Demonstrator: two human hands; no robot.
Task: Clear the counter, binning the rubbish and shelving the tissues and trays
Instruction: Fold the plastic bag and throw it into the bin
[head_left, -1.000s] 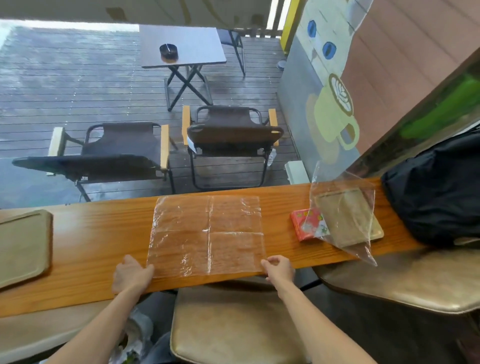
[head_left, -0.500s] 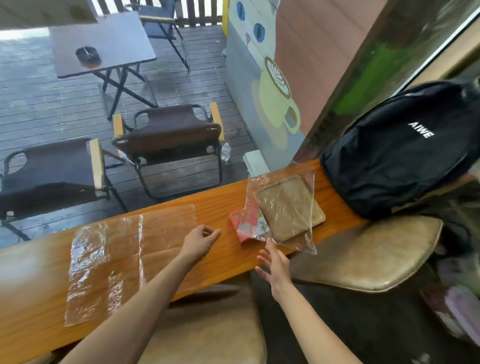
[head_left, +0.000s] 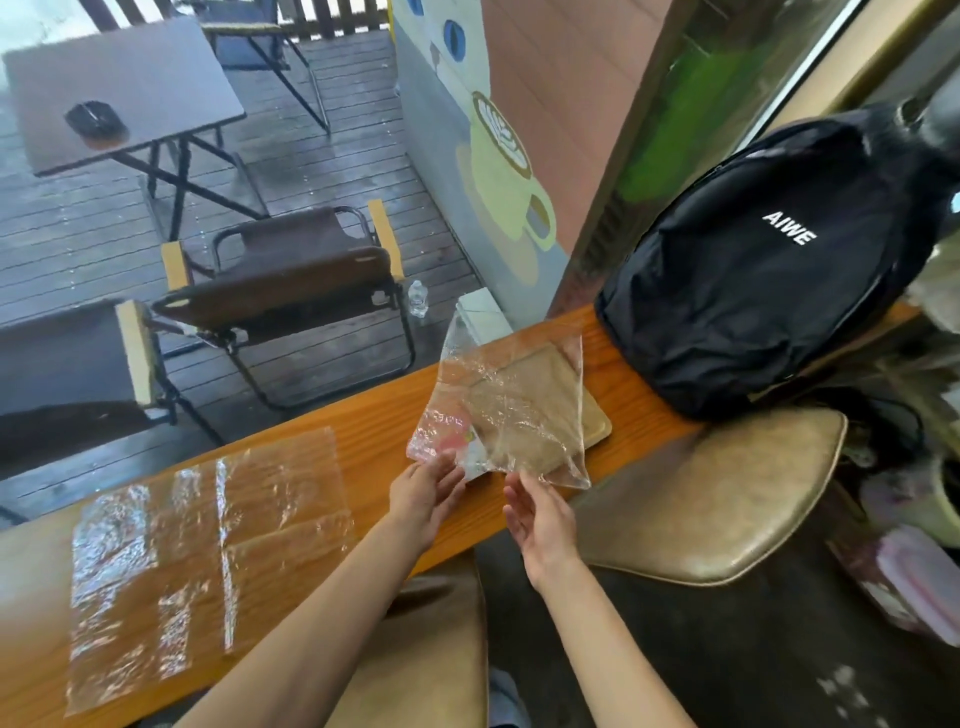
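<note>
Wooden counter (head_left: 374, 426) runs along the window. At its near edge both hands reach a clear plastic bag (head_left: 511, 410): the left hand (head_left: 428, 491) pinches its near-left corner, the right hand (head_left: 540, 514) hangs open just under its near edge. Beyond, the bag drapes a tray (head_left: 597, 421) and a pink tissue pack (head_left: 447, 441), its long axis running away toward the window. Left lies a flattened bag (head_left: 208, 551).

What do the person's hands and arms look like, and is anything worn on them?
Both forearms are bare up to the bottom edge of the picture, with no sleeves in view. The left hand and right hand are bare: no gloves, rings, watch or bracelet can be seen.
</note>
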